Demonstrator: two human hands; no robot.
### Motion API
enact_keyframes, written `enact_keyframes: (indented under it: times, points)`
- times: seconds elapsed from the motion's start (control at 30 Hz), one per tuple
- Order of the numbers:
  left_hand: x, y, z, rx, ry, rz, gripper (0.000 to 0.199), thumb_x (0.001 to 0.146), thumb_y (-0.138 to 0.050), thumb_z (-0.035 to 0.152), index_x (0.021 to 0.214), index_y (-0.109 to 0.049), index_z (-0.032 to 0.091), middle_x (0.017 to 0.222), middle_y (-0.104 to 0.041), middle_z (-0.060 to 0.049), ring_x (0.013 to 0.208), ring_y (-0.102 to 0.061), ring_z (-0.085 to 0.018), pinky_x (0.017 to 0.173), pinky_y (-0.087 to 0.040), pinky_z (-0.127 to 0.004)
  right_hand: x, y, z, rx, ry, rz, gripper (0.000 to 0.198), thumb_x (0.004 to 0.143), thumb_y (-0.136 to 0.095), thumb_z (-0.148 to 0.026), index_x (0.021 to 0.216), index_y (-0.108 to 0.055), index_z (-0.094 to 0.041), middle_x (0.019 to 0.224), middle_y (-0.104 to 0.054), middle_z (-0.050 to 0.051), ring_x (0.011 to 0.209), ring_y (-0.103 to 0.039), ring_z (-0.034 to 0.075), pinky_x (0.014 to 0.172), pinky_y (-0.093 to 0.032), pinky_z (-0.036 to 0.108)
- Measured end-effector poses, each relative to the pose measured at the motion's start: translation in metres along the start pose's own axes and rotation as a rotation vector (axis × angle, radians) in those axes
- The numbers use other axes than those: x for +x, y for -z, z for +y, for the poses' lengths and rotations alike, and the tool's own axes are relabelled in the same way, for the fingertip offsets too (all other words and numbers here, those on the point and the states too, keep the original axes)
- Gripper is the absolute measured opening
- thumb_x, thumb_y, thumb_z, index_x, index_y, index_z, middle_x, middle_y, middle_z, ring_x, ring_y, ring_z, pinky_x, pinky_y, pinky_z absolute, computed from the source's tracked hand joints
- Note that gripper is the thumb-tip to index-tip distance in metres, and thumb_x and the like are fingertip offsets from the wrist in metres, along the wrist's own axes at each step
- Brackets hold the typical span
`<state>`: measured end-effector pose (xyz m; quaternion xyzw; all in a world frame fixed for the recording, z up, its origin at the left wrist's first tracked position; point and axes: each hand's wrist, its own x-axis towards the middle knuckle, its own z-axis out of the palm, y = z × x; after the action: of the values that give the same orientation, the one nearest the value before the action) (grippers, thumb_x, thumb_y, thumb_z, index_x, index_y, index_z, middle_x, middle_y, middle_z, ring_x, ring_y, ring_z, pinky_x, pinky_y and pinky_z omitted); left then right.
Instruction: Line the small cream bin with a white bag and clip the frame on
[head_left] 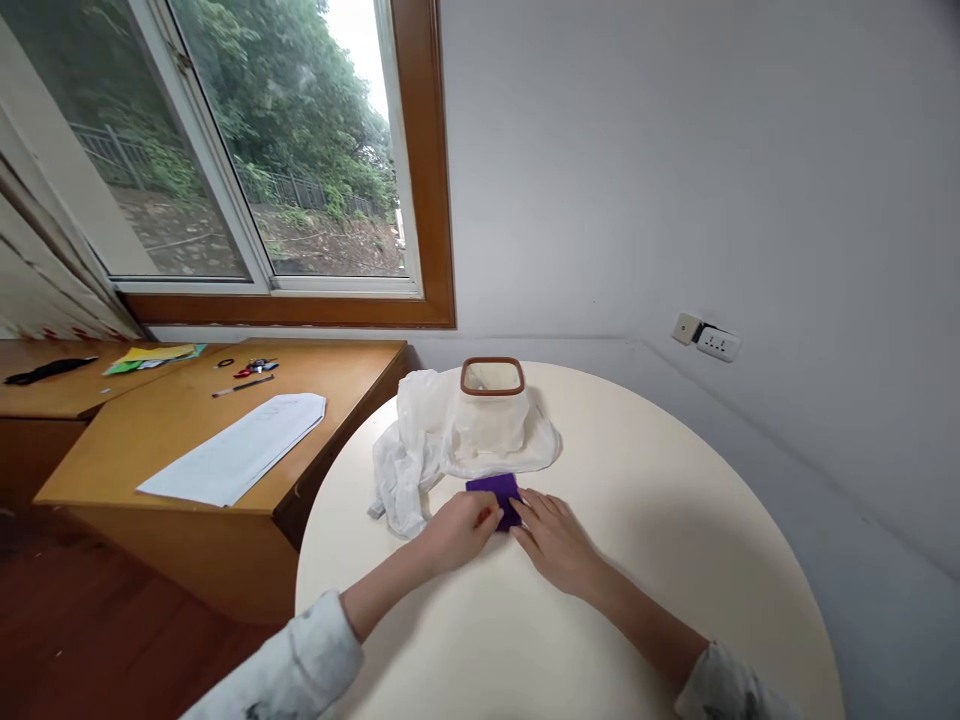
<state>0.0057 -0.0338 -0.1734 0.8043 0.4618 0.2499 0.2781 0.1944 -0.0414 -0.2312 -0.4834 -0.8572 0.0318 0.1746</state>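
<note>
Purple piece [504,486]: lies flat on the round white bench [637,510], near the middle, between the person's two hands. Left hand [461,530]: over the piece's near left part, fingers curled; its grip is narrow, and whether it pinches the piece cannot be told. Right hand [556,540]: palm down, fingers extended and slightly spread, so its grip is wide; fingertips at the piece's right edge.

Just beyond the piece stands a pale container [491,425] with a brown rim [492,392]. Thin white crumpled material [420,430] gathers around its base and spreads out to the left. A wooden bench [360,365] on the left carries white paper [244,445] and a pen [242,387].
</note>
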Motion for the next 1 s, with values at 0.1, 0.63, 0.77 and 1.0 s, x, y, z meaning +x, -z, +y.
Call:
enact_keyframes:
  times: [0.1, 0.63, 0.77, 1.0]
  points:
    - [0.029, -0.016, -0.012, -0.079, 0.045, 0.110, 0.030, 0.085, -0.037, 0.034, 0.065, -0.051, 0.018, 0.056, -0.052, 0.002, 0.052, -0.045, -0.012, 0.051, -0.034, -0.023, 0.007, -0.009, -0.001, 0.032, -0.019, 0.035, 0.041, 0.092, -0.029, -0.032, 0.129, -0.042, -0.019, 0.130, -0.046, 0.009, 0.123, -0.037, 0.021, 0.101, -0.029, 0.041]
    - [0.053, -0.049, -0.062, -0.240, 0.090, 0.217, 0.025, 0.085, -0.035, 0.032, 0.074, -0.050, 0.017, 0.055, -0.046, 0.004, 0.054, -0.046, -0.012, 0.053, -0.035, -0.020, 0.016, -0.008, 0.013, 0.413, -0.159, 0.085, 0.034, 0.088, -0.037, -0.022, 0.113, -0.059, -0.028, 0.119, -0.057, 0.002, 0.112, -0.047, 0.018, 0.098, -0.032, 0.036]
    - [0.052, -0.047, -0.060, -0.185, 0.098, 0.235, 0.026, 0.086, -0.034, 0.033, 0.073, -0.049, 0.018, 0.055, -0.045, 0.004, 0.054, -0.044, -0.011, 0.053, -0.033, -0.020, 0.016, -0.009, 0.014, 0.471, -0.192, 0.089, 0.033, 0.087, -0.038, -0.022, 0.109, -0.062, -0.029, 0.118, -0.058, 0.001, 0.111, -0.048, 0.018, 0.097, -0.032, 0.036]
    - [0.048, -0.039, -0.060, -0.026, 0.129, 0.265, 0.023, 0.085, -0.037, 0.028, 0.066, -0.046, 0.019, 0.053, -0.045, 0.004, 0.051, -0.040, -0.011, 0.053, -0.026, -0.021, 0.014, -0.009, 0.013, 0.522, -0.210, 0.106, 0.031, 0.085, -0.040, -0.021, 0.100, -0.066, -0.027, 0.115, -0.059, 0.002, 0.110, -0.049, 0.018, 0.098, -0.032, 0.036]
